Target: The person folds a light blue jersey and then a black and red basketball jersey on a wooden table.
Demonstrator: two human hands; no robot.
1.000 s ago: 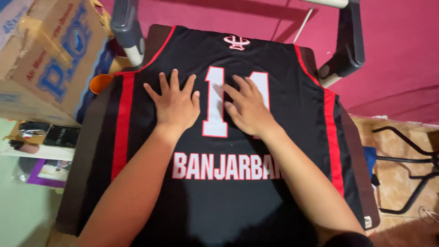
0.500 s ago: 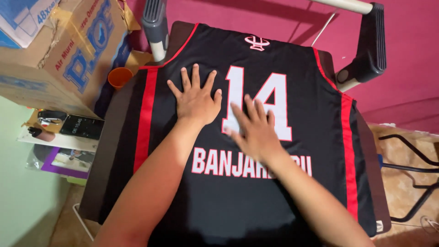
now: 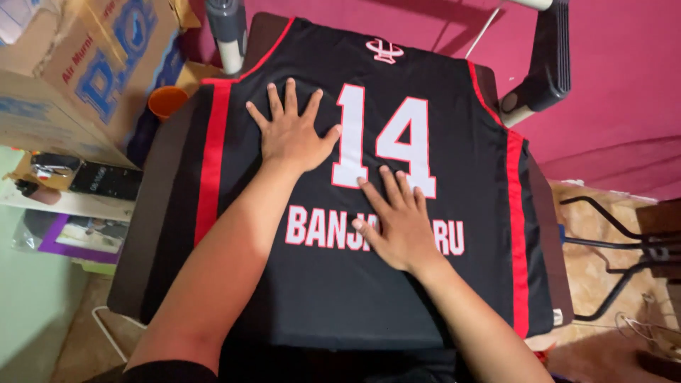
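Observation:
A black sleeveless sports jersey [image 3: 326,284] with red side stripes and white lettering lies spread flat over a dark board [image 3: 135,234]. My left hand [image 3: 292,131] rests palm-down on the upper left of the jersey, fingers spread, beside the white number. My right hand [image 3: 397,223] lies flat lower down, over the middle of the white lettering, fingers together and pointing up-left. Neither hand holds anything.
Large cardboard boxes [image 3: 78,64] stand at the upper left, with an orange cup [image 3: 167,101] beside them. Two grey padded arms [image 3: 228,32] [image 3: 546,64] rise behind the board. A magenta wall [image 3: 624,92] is behind; a black metal frame [image 3: 624,248] stands on the floor at right.
My right hand has slid down the jersey from the white number to the lettering. My left hand stays pressed near the upper left. The view has shifted slightly.

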